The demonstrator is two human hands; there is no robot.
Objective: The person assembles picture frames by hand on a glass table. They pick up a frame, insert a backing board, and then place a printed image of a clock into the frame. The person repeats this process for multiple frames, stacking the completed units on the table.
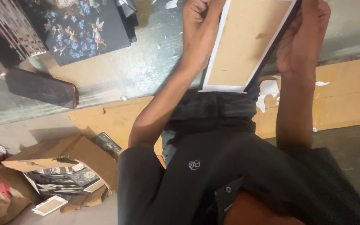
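worktop (138, 71) across the top of view, grey and scuffed, with a wooden front edge. cardboard box (69, 166) on the floor at lower left, full of flat panels. dark flowered panel (84, 29) lying on the worktop at upper left. brown-backed frame (246, 41) with white border, tilted above the worktop, held between both hands. left hand (198, 25) clenched on its left edge, right hand (303, 39) grasping its right edge. black phone (40, 88) flat near the worktop's edge, well apart.

Worn wooden workbench (346, 100), concrete floor (355, 146)
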